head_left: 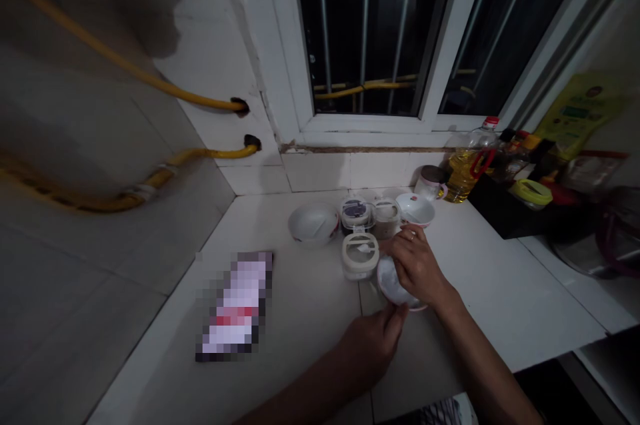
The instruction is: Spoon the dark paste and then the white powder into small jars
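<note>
A small white bowl with a reddish rim stands on the counter, tilted slightly towards me. My left hand pinches its near rim between thumb and fingers. Over the bowl is my right hand, a ring on one finger and its fingers drawn together; what they hold, if anything, I cannot make out. Just left of the right fingertips sits a clear seasoning jar with a white-rimmed lid. Behind it stand a jar with dark contents and another lidded jar.
A larger white bowl holds a pale utensil, and a second bowl stands behind my right hand. Further back are a lidded mug and an oil bottle. A pixelated phone-like object lies left. Sauce bottles crowd the right.
</note>
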